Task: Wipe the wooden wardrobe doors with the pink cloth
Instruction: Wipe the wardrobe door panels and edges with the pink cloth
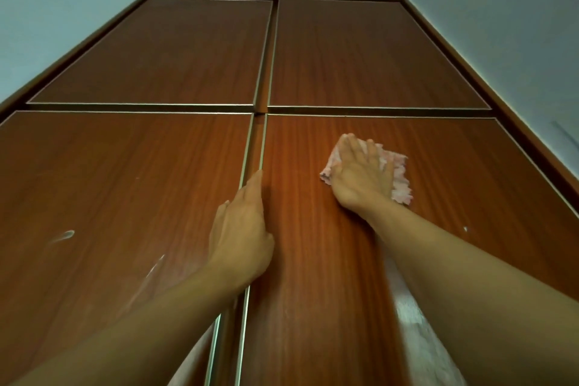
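Both bare arms are raised toward the wardrobe, which is seen from below. The right hand (363, 178) is laid flat, palm down, on the lower right door (454, 191), with the fingers stretched out and slightly spread over the pink cloth (399, 180). The cloth is pressed against the wood under the palm and fingers; its frayed edges are seen sticking out to the right of the hand and at the left by the thumb. The left hand (241, 229) is rested on the seam between the two lower doors, fingers straight and held together, pointing upward, with the fingertips against the metal edge strip (261, 147). Nothing is held in it.

Four door panels are counted: two upper doors (175, 53) and two lower ones, each framed by a thin metal strip. One cloth is seen. Pale smears (65, 235) are visible on the lower left door (109, 166).
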### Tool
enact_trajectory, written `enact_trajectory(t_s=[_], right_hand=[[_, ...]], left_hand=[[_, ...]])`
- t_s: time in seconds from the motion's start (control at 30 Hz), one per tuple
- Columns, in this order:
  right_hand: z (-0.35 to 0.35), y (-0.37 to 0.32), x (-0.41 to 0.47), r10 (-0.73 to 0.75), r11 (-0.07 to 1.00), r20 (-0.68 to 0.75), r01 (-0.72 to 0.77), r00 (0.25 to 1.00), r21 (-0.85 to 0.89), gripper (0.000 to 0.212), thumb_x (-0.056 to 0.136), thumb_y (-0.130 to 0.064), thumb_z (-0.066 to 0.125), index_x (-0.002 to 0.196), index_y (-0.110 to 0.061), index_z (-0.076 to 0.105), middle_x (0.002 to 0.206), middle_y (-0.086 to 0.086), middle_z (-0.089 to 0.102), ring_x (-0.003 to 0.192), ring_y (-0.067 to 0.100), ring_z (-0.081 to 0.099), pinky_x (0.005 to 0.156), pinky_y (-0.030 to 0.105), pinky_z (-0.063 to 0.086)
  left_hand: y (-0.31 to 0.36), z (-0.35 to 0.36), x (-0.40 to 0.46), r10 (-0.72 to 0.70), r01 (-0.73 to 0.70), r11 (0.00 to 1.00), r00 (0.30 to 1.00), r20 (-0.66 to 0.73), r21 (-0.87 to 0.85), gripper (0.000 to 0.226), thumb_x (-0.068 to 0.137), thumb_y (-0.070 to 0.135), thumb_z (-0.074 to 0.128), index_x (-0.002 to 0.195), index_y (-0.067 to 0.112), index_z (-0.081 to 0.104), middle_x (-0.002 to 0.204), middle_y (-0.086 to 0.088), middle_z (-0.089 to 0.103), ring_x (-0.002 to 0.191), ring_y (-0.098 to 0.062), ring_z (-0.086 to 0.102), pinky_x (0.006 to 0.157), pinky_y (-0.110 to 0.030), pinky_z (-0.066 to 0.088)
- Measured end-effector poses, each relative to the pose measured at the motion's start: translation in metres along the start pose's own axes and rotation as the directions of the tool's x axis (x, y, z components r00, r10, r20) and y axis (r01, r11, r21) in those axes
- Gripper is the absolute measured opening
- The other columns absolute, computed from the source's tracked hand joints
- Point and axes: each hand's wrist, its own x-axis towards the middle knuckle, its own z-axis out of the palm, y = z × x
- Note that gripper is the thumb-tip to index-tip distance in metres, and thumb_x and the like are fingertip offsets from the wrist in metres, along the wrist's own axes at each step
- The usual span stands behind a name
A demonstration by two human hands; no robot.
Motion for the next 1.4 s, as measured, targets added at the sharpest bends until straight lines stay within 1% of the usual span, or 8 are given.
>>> enact_trajectory(t_s=[0.13,0.27,0.43,0.8,0.93,1.07,1.27,1.4], right_hand=[[0.008,-0.055,0.007,-0.305,0.952,0.029,0.305,0.952,0.02,0.059,0.101,-0.033,0.027,0.154,-0.024,0.002,0.161,-0.009,-0.006,0.148,0.021,-0.012,0.118,0.049,-0.006],[0.008,-0.052,-0.001,-0.479,0.878,0.106,0.476,0.871,0.061,0.053,0.104,-0.032,0.021,0.153,-0.028,0.004,0.161,-0.012,-0.003,0.148,0.017,-0.01,0.117,0.046,-0.008],[-0.021,0.057,0.04,-0.152,0.988,0.079,0.152,0.985,0.001,0.052,0.103,-0.036,0.015,0.153,-0.031,-0.001,0.161,-0.012,-0.007,0.148,0.017,-0.009,0.118,0.049,-0.006],[-0.05,0.23,0.021,0.347,0.937,-0.115,-0.348,0.931,0.006,0.047,0.101,-0.03,0.021,0.147,-0.02,0.023,0.157,0.003,0.021,0.144,0.032,0.017,0.114,0.06,0.014],[-0.038,0.167,-0.014,0.01,0.997,0.007,-0.011,1.0,0.073,0.053,0.103,-0.028,0.021,0.153,-0.025,0.007,0.162,-0.007,0.002,0.148,0.021,-0.004,0.119,0.046,-0.004],[-0.032,0.151,-0.069,-0.325,0.942,0.141,0.306,0.935,0.142,0.053,0.103,-0.026,0.024,0.153,-0.031,0.004,0.16,-0.015,-0.004,0.146,0.013,-0.014,0.116,0.04,-0.011],[-0.045,0.243,-0.073,0.258,0.966,0.002,-0.258,0.966,-0.001,0.054,0.103,-0.034,0.018,0.153,-0.03,-0.004,0.161,-0.009,-0.009,0.148,0.02,-0.012,0.119,0.05,-0.006],[-0.01,0.142,-0.11,-0.163,0.985,-0.036,0.165,0.986,0.051,0.06,0.094,-0.034,0.01,0.153,-0.027,0.006,0.161,-0.01,0.001,0.148,0.022,-0.008,0.118,0.048,-0.006]], left_hand=[[0.002,0.005,0.011,-0.021,0.027,0.995,0.998,-0.062,0.096,0.081,0.077,-0.002,0.05,0.147,0.015,0.012,0.114,-0.011,0.063,0.104,-0.03,0.058,0.103,-0.044,0.036],[0.013,0.011,0.019,-0.077,0.086,0.993,0.99,-0.115,0.08,0.08,0.075,0.0,0.051,0.145,0.016,0.017,0.125,-0.013,0.059,0.111,-0.035,0.055,0.102,-0.046,0.036],[0.027,0.028,0.018,-0.014,0.032,0.983,0.995,-0.102,0.181,0.07,0.077,0.001,0.051,0.141,0.022,0.031,0.15,-0.002,0.03,0.139,-0.018,0.024,0.113,-0.049,0.008],[0.097,0.08,0.003,0.059,-0.054,0.984,0.998,-0.026,0.169,0.044,0.089,0.015,0.042,0.131,0.025,0.046,0.147,-0.001,0.035,0.137,-0.02,0.025,0.109,-0.049,0.014],[0.111,0.087,-0.007,0.047,-0.047,0.987,0.999,0.001,0.157,0.048,0.085,0.011,0.045,0.131,0.022,0.047,0.147,-0.002,0.037,0.135,-0.022,0.027,0.106,-0.05,0.019],[0.119,0.088,-0.02,-0.006,0.009,0.993,1.0,-0.027,0.118,0.043,0.083,0.006,0.048,0.124,0.018,0.053,0.143,-0.004,0.042,0.131,-0.026,0.032,0.101,-0.049,0.024],[0.119,0.085,-0.045,0.018,-0.015,0.985,1.0,-0.019,0.171,0.047,0.082,0.016,0.035,0.125,0.018,0.053,0.144,-0.004,0.042,0.126,-0.032,0.033,0.094,-0.048,0.029],[0.111,0.08,-0.053,0.021,-0.02,0.971,1.0,0.0,0.238,0.052,0.077,0.016,0.034,0.126,0.015,0.052,0.143,-0.003,0.044,0.122,-0.033,0.038,0.092,-0.047,0.033]])
